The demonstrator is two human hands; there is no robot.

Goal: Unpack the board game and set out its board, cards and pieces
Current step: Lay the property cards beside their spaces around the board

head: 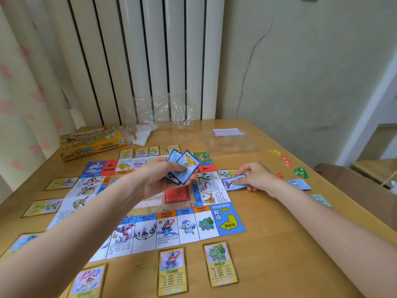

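Nearest the camera, three yellow-bordered property cards point(220, 263) lay face up along the near edge of the bench point(279, 244), just below the unfolded paper board point(150, 211), with more of them ranged along the board's left and far sides. The step in hand looked to be dealing out the blue-bordered cards. The left hand point(159, 181) hovered over the middle of the board, its fingers closed around a fanned stack of blue cards point(182, 168). The right hand point(255, 177) was at the board's right side, fingers pinching a single blue card point(233, 183) low against the bench surface; whether it already rested there I could not tell. Another blue card point(299, 184) lay further toward the right edge, near red and green plastic pieces point(300, 172). The yellow game box point(94, 143) sat at the far left corner beside crumpled clear wrapping point(163, 110). The next move probably called for releasing that card squarely beside the board, then drawing another from the fan.
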